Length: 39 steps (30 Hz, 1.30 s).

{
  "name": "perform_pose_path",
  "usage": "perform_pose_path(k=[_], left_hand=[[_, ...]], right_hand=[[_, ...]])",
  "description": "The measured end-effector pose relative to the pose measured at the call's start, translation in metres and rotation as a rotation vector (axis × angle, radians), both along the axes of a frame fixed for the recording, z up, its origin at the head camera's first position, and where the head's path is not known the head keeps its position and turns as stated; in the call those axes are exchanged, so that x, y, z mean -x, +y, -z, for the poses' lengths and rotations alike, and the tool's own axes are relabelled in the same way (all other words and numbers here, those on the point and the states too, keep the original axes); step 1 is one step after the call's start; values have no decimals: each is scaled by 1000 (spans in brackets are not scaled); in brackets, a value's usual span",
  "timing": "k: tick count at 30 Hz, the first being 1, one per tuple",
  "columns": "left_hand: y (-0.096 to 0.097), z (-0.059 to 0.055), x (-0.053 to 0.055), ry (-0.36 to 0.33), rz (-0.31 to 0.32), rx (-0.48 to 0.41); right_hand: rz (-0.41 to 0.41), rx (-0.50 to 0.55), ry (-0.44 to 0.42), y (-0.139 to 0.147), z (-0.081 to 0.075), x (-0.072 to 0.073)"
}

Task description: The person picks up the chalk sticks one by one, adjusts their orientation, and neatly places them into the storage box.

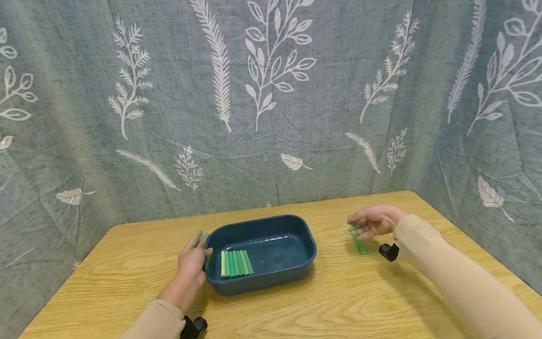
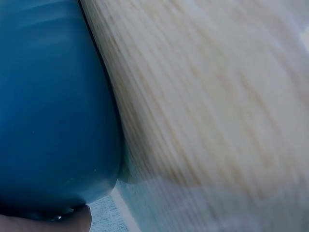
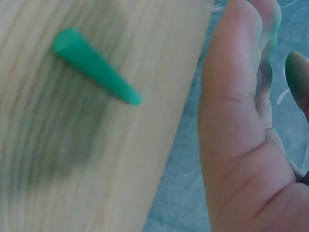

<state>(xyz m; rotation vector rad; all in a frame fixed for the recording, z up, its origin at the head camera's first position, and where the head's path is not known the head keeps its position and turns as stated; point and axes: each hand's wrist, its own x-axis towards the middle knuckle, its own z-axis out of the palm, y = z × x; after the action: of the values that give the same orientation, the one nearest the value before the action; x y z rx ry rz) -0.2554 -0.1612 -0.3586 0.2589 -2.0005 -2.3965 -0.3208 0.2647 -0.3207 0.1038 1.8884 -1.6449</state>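
A dark blue rectangular tub [image 1: 275, 278] sits on the wooden table. Inside, at its left end, several chalk sticks [image 1: 236, 263] lie side by side in yellow-green to green shades. My left hand [image 1: 192, 263] holds the tub's left end, thumb at the rim and fingers along the outer wall. In the left wrist view, one digit [image 2: 48, 223] meets the tub's edge. A single green chalk stick [image 3: 94, 65] lies on the table to the right. Over it hovers my right hand [image 1: 374, 220], fingers loosely extended, thumb apart, nothing between them. Green dust marks its fingertips [image 3: 275, 19].
The wooden table [image 1: 338, 301] ends at a grey-green curtain [image 1: 271, 165] with white leaf prints, which hangs behind it and along both sides. A black wrist device [image 1: 388, 252] hangs below the right sleeve, another [image 1: 195, 327] beside the left sleeve.
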Motion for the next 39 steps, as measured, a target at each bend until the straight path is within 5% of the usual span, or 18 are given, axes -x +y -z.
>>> perform_pose_path(k=[15, 39], left_hand=[[-1, 1, -1, 21, 8, -10], [0, 1, -1, 17, 2, 5]], right_hand=[[31, -14, -6, 18, 25, -4], [28, -278, -18, 13, 42, 2]])
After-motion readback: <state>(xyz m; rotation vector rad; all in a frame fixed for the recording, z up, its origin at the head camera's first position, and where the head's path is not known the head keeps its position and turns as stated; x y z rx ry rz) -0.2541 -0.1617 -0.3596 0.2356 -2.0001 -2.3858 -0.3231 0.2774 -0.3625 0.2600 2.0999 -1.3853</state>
